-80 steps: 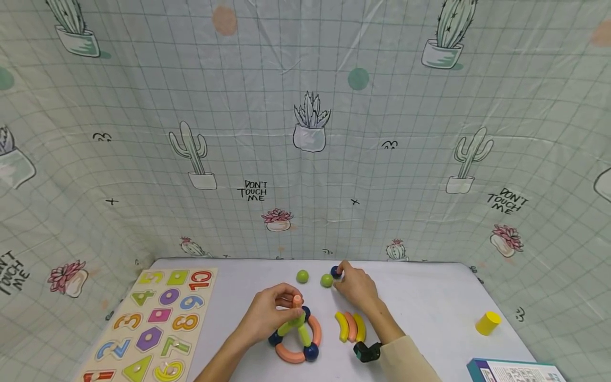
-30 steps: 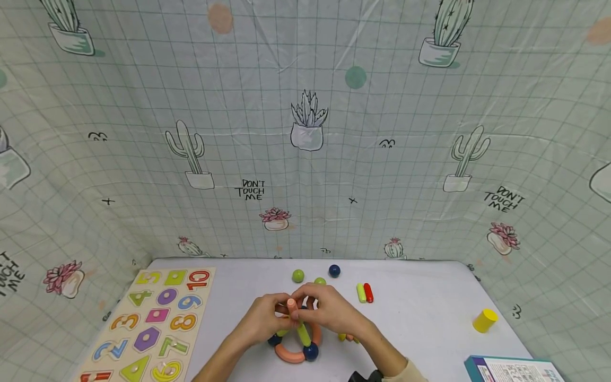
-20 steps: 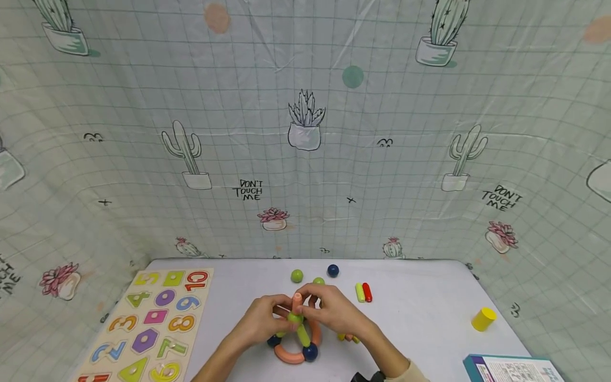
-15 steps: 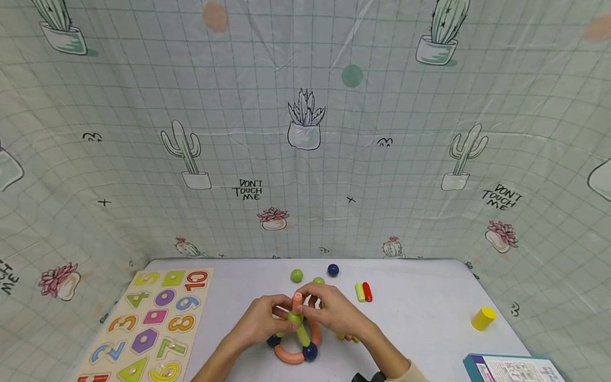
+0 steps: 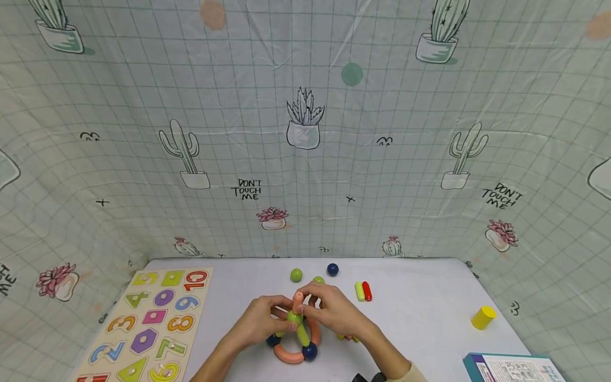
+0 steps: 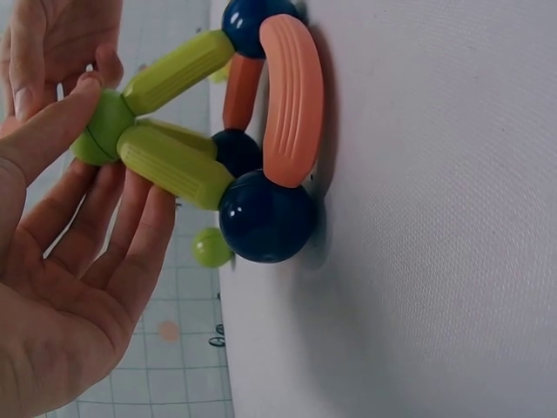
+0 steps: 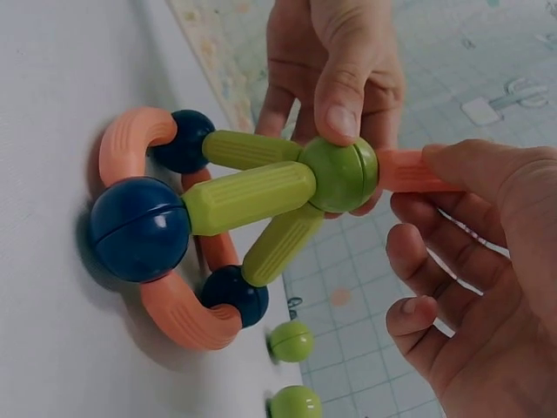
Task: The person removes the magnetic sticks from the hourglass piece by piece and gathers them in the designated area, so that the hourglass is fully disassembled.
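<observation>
We see a toy frame of three curved orange plastic arcs (image 5: 288,354) joined by dark blue balls (image 7: 139,228) into a ring that lies on the white table (image 5: 429,313), near its front middle; three lime-green plastic rods (image 7: 250,197) rise from those balls and meet at a lime-green ball (image 7: 339,174) at the top; a short orange plastic stick (image 7: 409,171) stands out from that top ball. Our left hand (image 5: 260,321) pinches the top green ball, its thumb pressed on the ball in the right wrist view; our right hand (image 5: 334,313) pinches the orange stick between thumb and fingertips, its other fingers curled beside it.

Behind the hands lie two loose green balls (image 5: 296,275) and one loose dark blue ball (image 5: 332,269); to their right a short yellow-green rod (image 5: 359,291) touches a short red rod (image 5: 367,291); a yellow plastic cylinder (image 5: 483,317) stands well apart at the right; a wooden number puzzle board (image 5: 148,323) lies at the left; a teal-edged box (image 5: 513,369) shows at the front right corner; a cactus-print sheet (image 5: 305,132) hangs behind.
</observation>
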A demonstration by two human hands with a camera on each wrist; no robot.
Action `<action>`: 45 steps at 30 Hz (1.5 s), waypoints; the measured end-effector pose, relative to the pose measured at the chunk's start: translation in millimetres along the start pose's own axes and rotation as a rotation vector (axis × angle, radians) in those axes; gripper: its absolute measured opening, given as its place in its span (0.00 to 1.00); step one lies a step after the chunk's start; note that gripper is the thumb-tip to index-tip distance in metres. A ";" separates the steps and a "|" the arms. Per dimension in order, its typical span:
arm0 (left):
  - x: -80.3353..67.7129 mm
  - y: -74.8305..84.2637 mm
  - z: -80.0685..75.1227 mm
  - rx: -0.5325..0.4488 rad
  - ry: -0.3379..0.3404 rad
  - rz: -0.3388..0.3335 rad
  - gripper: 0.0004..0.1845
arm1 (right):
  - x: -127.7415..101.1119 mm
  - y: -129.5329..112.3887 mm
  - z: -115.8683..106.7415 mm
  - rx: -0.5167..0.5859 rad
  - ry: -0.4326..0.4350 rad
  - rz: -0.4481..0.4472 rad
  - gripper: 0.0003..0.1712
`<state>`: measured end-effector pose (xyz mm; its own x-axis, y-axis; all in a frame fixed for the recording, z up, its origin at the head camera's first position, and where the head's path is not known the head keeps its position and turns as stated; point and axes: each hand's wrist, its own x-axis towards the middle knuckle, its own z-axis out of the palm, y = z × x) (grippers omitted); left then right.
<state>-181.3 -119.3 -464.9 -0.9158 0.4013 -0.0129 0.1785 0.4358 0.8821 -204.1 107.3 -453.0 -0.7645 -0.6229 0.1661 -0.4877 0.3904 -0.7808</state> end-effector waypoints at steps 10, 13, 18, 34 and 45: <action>-1.5 1.3 1.6 -0.041 -0.011 -0.013 0.19 | -3.1 5.1 1.3 0.033 0.008 0.047 0.08; -1.3 1.9 2.0 -0.043 -0.010 -0.014 0.19 | -4.4 5.6 0.6 0.039 0.012 0.052 0.08; -0.4 2.5 2.8 -0.040 -0.012 -0.011 0.19 | -5.6 4.6 -1.3 0.036 0.023 0.061 0.07; 0.9 2.3 3.5 -0.045 -0.012 -0.005 0.19 | -7.3 2.3 -4.8 0.059 0.061 0.020 0.07; 0.6 -0.6 1.9 -0.018 -0.001 -0.056 0.17 | -12.0 3.4 -51.8 0.168 0.327 -0.006 0.10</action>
<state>-181.2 -117.8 -466.3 -0.9238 0.3776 -0.0635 0.1200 0.4431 0.8884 -218.4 151.2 -426.4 -0.8696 -0.3644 0.3331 -0.4368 0.2537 -0.8630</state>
